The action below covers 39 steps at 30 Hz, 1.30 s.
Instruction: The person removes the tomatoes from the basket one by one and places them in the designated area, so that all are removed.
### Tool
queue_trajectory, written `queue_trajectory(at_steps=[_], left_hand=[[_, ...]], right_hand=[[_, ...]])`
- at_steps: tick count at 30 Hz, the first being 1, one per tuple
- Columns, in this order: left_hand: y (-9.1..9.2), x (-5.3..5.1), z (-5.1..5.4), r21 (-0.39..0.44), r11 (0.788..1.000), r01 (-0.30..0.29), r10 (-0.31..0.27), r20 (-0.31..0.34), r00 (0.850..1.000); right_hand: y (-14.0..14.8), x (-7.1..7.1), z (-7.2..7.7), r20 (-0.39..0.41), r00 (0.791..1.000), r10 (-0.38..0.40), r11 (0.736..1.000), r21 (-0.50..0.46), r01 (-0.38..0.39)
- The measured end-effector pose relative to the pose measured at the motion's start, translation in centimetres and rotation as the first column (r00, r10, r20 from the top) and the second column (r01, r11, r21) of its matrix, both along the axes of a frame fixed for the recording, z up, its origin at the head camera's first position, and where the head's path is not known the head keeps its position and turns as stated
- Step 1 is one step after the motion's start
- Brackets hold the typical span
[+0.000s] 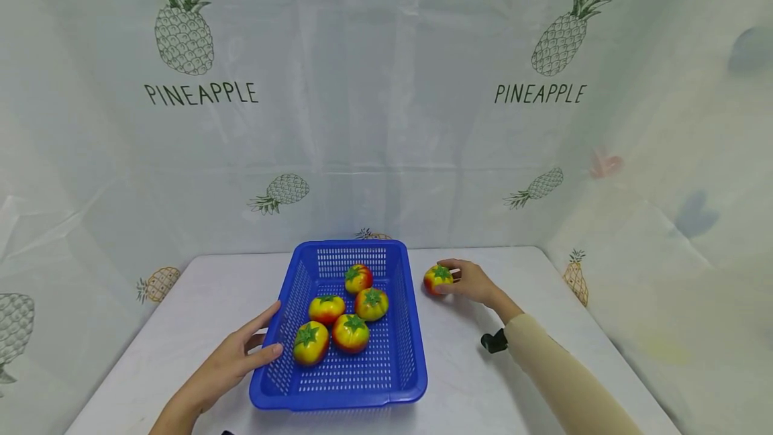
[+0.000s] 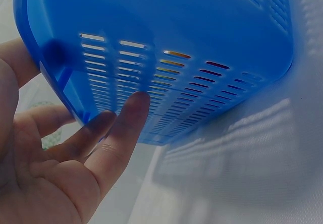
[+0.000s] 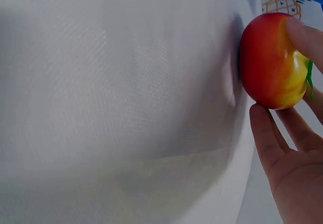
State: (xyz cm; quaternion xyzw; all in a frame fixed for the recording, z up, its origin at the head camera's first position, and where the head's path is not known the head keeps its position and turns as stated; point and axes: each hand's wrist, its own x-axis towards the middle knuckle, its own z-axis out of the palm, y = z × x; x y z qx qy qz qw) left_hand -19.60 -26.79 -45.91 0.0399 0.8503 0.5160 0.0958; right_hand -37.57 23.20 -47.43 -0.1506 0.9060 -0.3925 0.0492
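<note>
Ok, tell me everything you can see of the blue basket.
The blue basket is rectangular and looks like plastic, with rows of narrow slots through its walls and floor and a smooth, solid rim with rounded corners. It stands open side up on the white tabletop, its longer sides running away from the person. Five glossy red-and-yellow fruits with green tops lie inside it. The person's left hand holds its left rim.

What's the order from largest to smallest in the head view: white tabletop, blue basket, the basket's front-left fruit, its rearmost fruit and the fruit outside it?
1. White tabletop
2. Blue basket
3. Front-left fruit
4. Rearmost fruit and outside fruit: too alike to rank, the latter being partly hidden.
</note>
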Motion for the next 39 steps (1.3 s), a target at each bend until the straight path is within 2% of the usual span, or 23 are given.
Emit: queue_trajectory(at_steps=[7, 23, 39], left_hand=[[-0.02, 0.05, 0.02, -0.005, 1.000, -0.002, 0.002, 0.006, 1.000], [0.07, 0.13, 0.16, -0.008, 1.000, -0.006, 0.006, 0.000, 1.000], [0.05, 0.00, 0.06, -0.019, 1.000, -0.002, 0.002, 0.000, 1.000]], right_hand=[[0.05, -0.16, -0.10, 0.003, 0.999, 0.035, 0.999, 0.012, -0.035], [0.11, -0.54, -0.32, -0.009, 0.998, 0.057, 0.998, 0.020, -0.057], [-0.09, -0.24, -0.20, -0.019, 0.998, 0.060, 0.998, 0.012, -0.060]])
